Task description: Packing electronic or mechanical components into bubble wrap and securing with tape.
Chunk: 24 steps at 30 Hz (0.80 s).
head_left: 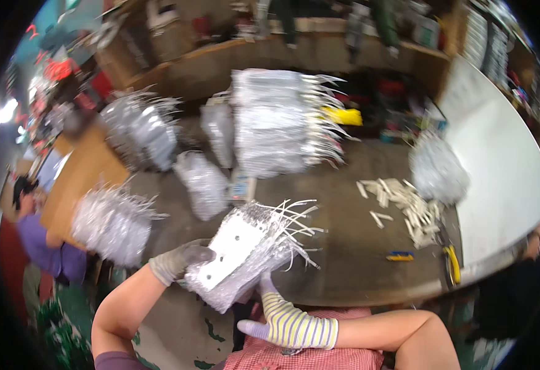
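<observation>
My left hand (186, 259), in a grey glove, grips the left end of a bubble-wrapped bundle (264, 243), tilted above the table's front edge. On its upper side lies a white strip (236, 237) with several dark holes. Thin white wires fan out from the bundle's right end. In a striped glove, my right hand (285, 317) is below the bundle, thumb spread to the left and a finger reaching up against its lower edge. Some of its fingers are hidden. A similar wrapped bundle (112, 225) stands to the left.
Stacked wrapped bundles (270, 123) with wires lie at the back of the table (338, 246). Off-white sticks (406, 206), a clear plastic bag (436, 166), yellow-handled pliers (452, 265) and a small yellow-blue tool (399, 256) are at right. A person in purple (51, 246) is at far left.
</observation>
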### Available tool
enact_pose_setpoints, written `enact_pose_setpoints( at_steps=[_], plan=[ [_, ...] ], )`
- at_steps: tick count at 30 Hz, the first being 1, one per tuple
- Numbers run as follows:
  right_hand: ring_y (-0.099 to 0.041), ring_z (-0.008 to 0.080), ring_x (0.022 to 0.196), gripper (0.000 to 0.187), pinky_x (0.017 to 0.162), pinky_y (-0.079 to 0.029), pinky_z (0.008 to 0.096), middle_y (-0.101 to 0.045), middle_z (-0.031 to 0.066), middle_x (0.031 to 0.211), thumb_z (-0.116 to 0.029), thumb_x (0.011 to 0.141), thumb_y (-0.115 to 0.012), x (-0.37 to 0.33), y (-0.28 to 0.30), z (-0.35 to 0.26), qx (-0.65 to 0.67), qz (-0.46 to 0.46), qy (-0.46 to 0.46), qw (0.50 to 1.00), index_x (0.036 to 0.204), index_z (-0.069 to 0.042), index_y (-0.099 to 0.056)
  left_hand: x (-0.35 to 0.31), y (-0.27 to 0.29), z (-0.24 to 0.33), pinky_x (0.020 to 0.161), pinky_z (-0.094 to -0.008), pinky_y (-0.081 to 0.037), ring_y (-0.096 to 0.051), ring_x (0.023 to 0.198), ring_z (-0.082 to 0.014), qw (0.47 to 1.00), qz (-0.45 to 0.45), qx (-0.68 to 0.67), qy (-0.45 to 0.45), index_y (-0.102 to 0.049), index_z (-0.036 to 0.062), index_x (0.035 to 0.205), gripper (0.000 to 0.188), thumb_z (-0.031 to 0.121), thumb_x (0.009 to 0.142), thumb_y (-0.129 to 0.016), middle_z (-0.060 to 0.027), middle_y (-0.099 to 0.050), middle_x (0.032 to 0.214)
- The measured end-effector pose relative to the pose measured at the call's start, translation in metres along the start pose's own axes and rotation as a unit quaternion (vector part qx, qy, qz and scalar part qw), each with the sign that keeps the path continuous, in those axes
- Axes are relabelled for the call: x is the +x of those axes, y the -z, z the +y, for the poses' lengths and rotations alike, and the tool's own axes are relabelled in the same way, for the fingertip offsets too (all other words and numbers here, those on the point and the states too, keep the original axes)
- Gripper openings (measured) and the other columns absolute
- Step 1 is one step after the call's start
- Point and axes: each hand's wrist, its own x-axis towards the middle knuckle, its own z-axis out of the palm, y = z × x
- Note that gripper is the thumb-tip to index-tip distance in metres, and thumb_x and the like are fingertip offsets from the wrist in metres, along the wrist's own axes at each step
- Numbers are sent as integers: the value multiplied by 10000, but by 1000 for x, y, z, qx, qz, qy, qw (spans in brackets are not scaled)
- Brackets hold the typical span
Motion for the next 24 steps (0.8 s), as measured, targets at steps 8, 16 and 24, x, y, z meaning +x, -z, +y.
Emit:
enact_pose_setpoints(
  at_steps=[8,16,24],
  plan=[
    [-187,404,1557,1094,1273,-173,403,-175,339,1648,-514,932,-689,-68,78,-1,-118,-103,33,987,1581,125,-84,83,-23,50,1102,-354,-457,-578,1289,-197,949,-199,205,134,-406,-97,1504,916,293,794,-832,-151,-601,1424],
    [-733,189,887,276,796,-565,349,-773,100,928,-277,958,-693,-98,223,-52,-14,82,-159,984,968,-8,-752,70,-78,97,1173,-367,-359,-454,1393,-197,912,-220,317,139,-330,-69,1558,883,248,871,-786,-144,-500,1524],
    [-641,325,890,145,782,-512,468,-651,119,877,-180,763,-782,-44,258,38,-556,342,-30,757,857,-94,-712,58,-138,84,1096,-397,-442,-593,1269,-320,739,-15,632,-231,-538,96,1478,663,119,843,-729,-166,-620,1344]
  ],
)
